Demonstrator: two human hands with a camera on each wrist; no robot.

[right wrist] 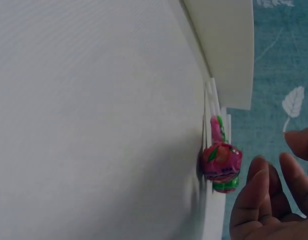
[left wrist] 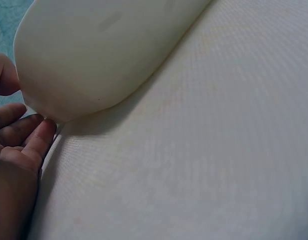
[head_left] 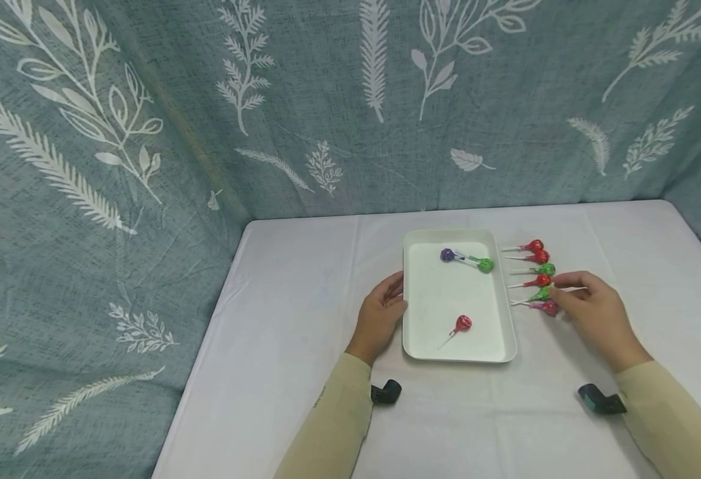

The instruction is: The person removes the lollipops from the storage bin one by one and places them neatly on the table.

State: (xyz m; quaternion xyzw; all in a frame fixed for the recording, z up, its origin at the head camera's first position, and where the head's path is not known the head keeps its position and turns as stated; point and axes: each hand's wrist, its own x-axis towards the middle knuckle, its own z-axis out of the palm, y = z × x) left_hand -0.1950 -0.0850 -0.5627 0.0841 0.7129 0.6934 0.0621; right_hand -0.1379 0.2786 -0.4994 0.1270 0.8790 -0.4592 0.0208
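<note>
A white tray (head_left: 458, 293) lies on the table, with a purple lollipop (head_left: 447, 255), a green lollipop (head_left: 485, 265) and a red lollipop (head_left: 463, 324) inside. My left hand (head_left: 377, 318) touches its left side; in the left wrist view the thumb (left wrist: 4, 75) and lower fingers stand apart against the tray's wall. Right of the tray, several lollipops lie in a column, sticks pointing left. A pink-wrapped lollipop (head_left: 550, 308) is nearest me, a green one (head_left: 543, 293) just beyond. Fingers spread, my right hand (head_left: 598, 316) is beside the lollipop heads, holding nothing visible.
White cloth (head_left: 290, 332) covers the table. Leaf-patterned blue-green curtains (head_left: 338, 100) hang behind it and at both sides. Dark devices are at my wrists, one by the left sleeve (head_left: 386, 392) and one by the right sleeve (head_left: 602, 400).
</note>
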